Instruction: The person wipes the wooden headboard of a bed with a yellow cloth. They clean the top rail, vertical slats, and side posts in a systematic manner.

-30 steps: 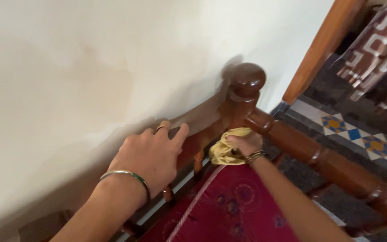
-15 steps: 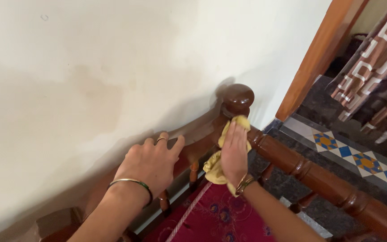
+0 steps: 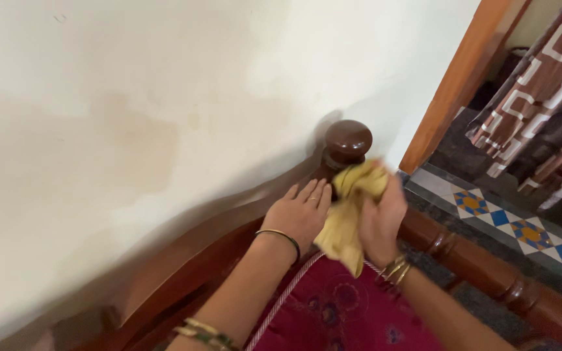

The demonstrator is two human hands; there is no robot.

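Gripping a yellow cloth [image 3: 349, 214] bunched in the right hand [image 3: 382, 221], pressed just under the round wooden post knob [image 3: 348, 141]. Left hand [image 3: 299, 214] flat, fingers together, on the headboard rail [image 3: 183, 260]. Progress: knob area underway, side rail [image 3: 482, 266] looks untouched.

From my feed, a cream wall [image 3: 164, 97] fills most of the view, with a faint brownish stain on it (left of centre). Right of the wall stands a wooden door frame [image 3: 460, 81], and beyond it hangs a brown patterned curtain [image 3: 548, 84]. Below the door frame runs dark floor [image 3: 463, 153] with a band of blue and yellow patterned tiles [image 3: 521, 231].
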